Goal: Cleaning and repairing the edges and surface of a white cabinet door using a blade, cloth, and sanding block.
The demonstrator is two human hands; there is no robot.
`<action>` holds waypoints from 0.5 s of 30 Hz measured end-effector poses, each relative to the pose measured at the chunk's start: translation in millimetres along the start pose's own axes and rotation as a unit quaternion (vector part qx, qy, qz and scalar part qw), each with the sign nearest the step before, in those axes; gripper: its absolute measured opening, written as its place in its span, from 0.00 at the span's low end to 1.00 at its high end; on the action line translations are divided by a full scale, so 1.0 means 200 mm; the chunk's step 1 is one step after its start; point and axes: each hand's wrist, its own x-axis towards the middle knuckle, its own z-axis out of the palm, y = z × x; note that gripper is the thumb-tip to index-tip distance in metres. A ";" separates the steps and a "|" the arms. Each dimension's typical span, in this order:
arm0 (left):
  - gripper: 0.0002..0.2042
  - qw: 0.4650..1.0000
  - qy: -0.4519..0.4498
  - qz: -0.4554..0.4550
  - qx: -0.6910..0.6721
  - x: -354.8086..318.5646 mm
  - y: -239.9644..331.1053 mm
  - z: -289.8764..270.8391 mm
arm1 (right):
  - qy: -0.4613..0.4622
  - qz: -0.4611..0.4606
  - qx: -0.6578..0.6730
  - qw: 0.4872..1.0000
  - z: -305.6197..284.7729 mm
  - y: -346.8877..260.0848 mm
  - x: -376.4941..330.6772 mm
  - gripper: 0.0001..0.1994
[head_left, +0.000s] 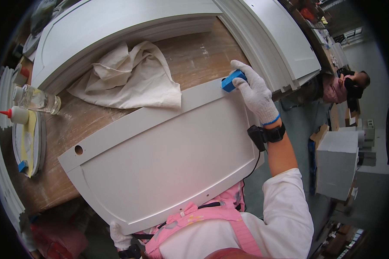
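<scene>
Your pink apron [188, 224] lies nearest the camera, cut off by the lower edge. Above it, one white panel [168, 151] spans from your body onto the wooden table [199, 47]; one large round hole [78, 150] shows near its left end. Your right hand [256, 93] grips one blue block [234, 80] between thumb and fingers at the panel's far right corner. Your left hand [118, 235] is at the near left corner (half hidden; I cannot tell how its fingers stand). You have one crumpled cloth [129, 82], two bottles [39, 100] and two panel stacks [116, 26], layers too blurred to count.
</scene>
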 end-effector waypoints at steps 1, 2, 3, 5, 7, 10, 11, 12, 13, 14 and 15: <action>0.25 0.998 -0.002 0.012 0.054 -0.01 0.00 0.00 | -0.001 0.004 -0.010 1.000 0.00 0.00 0.00 0.20; 0.24 0.994 -0.004 0.024 0.109 -0.01 0.00 0.00 | -0.002 0.009 -0.020 1.000 0.00 0.00 0.01 0.20; 0.24 0.994 -0.005 0.024 0.109 -0.01 0.01 0.01 | -0.002 0.009 -0.020 1.000 0.00 0.00 0.01 0.20; 0.23 0.998 0.003 0.003 0.063 -0.01 0.01 0.04 | 0.002 0.016 -0.021 1.000 0.00 -0.01 0.01 0.20; 0.23 0.999 0.007 0.000 0.052 -0.01 0.02 0.07 | -0.005 0.007 -0.025 1.000 -0.01 -0.01 0.00 0.20; 0.22 0.998 0.007 0.008 0.061 -0.02 0.01 0.04 | -0.017 -0.003 -0.038 0.999 -0.01 -0.03 0.01 0.20; 0.22 0.997 0.001 0.015 0.081 -0.02 0.01 0.02 | -0.022 -0.003 -0.049 0.999 -0.02 -0.04 0.01 0.20; 0.22 0.997 0.001 0.015 0.081 -0.01 0.00 -0.01 | -0.022 -0.003 -0.049 0.999 -0.02 -0.03 0.01 0.20; 0.22 0.996 0.004 0.014 0.083 -0.01 0.00 -0.03 | -0.012 -0.007 -0.038 0.999 -0.01 -0.03 0.01 0.20; 0.22 0.996 0.006 0.012 0.083 0.00 0.00 -0.01 | -0.002 -0.010 -0.026 1.000 -0.01 -0.03 0.01 0.20; 0.22 0.996 0.006 0.011 0.083 -0.01 0.00 0.00 | -0.002 -0.010 -0.027 1.000 -0.01 -0.02 0.01 0.20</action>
